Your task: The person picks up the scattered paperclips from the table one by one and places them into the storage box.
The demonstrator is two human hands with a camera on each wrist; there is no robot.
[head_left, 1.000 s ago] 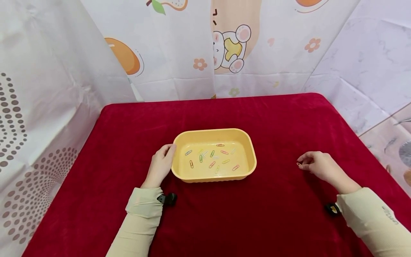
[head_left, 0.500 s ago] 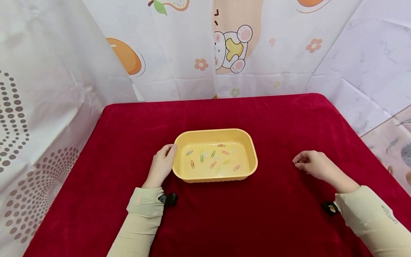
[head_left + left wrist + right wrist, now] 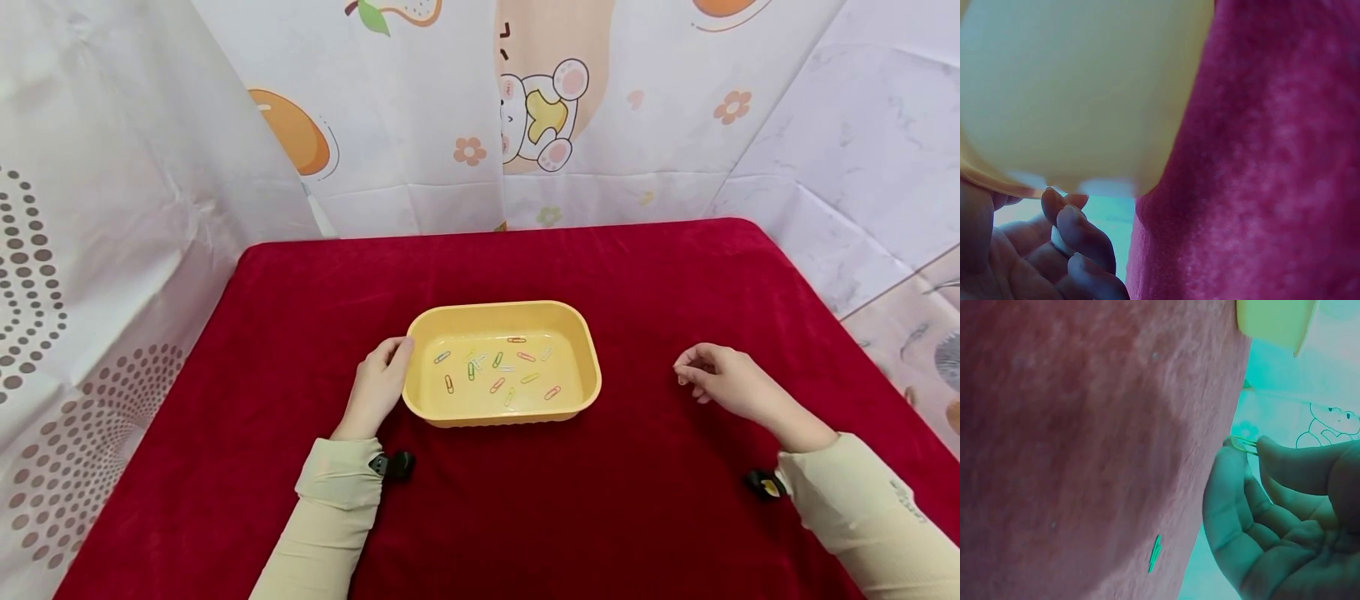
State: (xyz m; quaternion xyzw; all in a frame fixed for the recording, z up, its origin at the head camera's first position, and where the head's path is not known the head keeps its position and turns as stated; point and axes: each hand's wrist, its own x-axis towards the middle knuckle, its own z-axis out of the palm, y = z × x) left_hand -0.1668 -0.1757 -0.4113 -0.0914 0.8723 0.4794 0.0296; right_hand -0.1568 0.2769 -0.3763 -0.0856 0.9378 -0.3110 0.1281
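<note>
A yellow plastic tub (image 3: 498,310) stands on the red cloth with several coloured paper clips lying spread over its floor. My left hand (image 3: 380,379) grips the tub's left end, thumb at the rim; in the left wrist view its fingers (image 3: 1082,234) curl under the rim outside the wall. Off to the tub's right, my right hand (image 3: 723,382) is raised over the cloth. Between thumb and forefinger it pinches a paper clip (image 3: 1244,445), plain in the right wrist view. A green paper clip (image 3: 1155,554) lies on the cloth below that hand.
The red cloth (image 3: 562,508) covers the whole table, its far edge close to a printed white curtain (image 3: 405,125). More light sheeting hangs along the left and right sides. Each wrist carries a small black camera, such as the left one (image 3: 400,465).
My right hand, with the paper clip, has drifted left and slightly up toward the tub. My left hand and the tub stay in place.
</note>
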